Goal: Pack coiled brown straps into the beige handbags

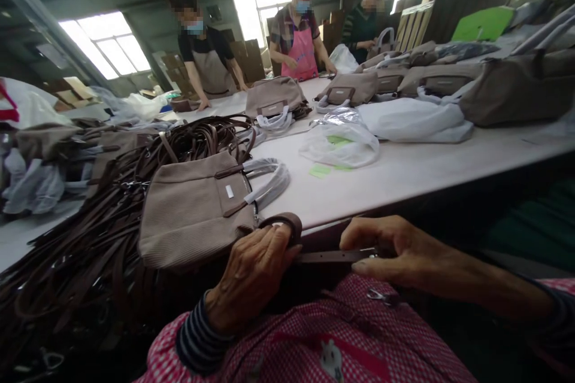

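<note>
My left hand [249, 278] grips a looped end of a dark brown leather strap [332, 256], which curls up at the hand's top. My right hand [381, 248] pinches the same strap further along, near a small metal fitting at its end. A metal swivel clasp [380, 295] lies on my pink checked apron [332, 335] below the strap. Just beyond my left hand sits a taupe ribbed fabric handbag [193, 209], with its white-wrapped handles [267, 182] on the white table [350, 191]. Left of it, a large heap of brown leather straps [90, 233] spills over the table edge.
Several more taupe handbags [274, 96] and white plastic bags [341, 140] lie along the table. Across it stand co-workers, one in a pink apron [302, 54]. Flattened cardboard stands behind them. Pale bagged items [33, 182] lie at the far left.
</note>
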Demonstrator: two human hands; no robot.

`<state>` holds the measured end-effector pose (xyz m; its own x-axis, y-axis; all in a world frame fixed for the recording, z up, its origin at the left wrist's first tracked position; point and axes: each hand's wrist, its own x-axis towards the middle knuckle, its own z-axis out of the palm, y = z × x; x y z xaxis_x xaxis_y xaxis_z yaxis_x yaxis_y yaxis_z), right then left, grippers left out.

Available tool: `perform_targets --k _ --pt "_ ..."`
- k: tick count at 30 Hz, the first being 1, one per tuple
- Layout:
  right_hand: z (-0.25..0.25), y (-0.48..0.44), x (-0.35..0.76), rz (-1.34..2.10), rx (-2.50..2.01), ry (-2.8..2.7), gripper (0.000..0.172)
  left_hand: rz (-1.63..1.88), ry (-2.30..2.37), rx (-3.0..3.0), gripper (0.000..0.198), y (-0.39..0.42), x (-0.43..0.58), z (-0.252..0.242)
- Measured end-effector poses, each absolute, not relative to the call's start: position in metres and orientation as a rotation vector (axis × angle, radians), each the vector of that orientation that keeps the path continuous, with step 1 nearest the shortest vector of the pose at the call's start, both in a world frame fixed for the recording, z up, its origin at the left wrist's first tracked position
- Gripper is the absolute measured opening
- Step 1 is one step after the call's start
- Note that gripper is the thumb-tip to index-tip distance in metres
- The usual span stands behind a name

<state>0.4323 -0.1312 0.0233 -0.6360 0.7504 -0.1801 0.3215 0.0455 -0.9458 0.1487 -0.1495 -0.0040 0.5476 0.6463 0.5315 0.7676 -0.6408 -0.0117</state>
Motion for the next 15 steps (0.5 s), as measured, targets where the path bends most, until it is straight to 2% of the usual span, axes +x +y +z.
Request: perform_targets --k 4,6,10,13,15 --pt "0.036 -0.118 0.44 1.139 -1.037 -2.259 0.014 -0.688 -1.196 -2.745 0.019 -0.165 0.152 -0.007" --pt "0.039 -0.116 0.443 1.115 -1.008 -2.375 0.015 -0.76 -1.186 -2.77 0.022 -0.173 0.155 -0.009" --pt "0.031 -0.124 0.447 1.26 -1.017 -2.428 0.018 -1.013 -1.323 -2.707 0.015 -0.181 0.159 -0.018" --pt "0.001 -0.144 0.441 1.401 -1.087 -2.428 0.022 -1.51 -1.719 -2.602 0.02 -0.177 0.163 -0.016" --pt "-0.028 -0.158 0.433 1.408 -1.132 -2.394 0.027 -2.221 -1.993 -2.335 0.026 -0.172 0.165 -0.006"
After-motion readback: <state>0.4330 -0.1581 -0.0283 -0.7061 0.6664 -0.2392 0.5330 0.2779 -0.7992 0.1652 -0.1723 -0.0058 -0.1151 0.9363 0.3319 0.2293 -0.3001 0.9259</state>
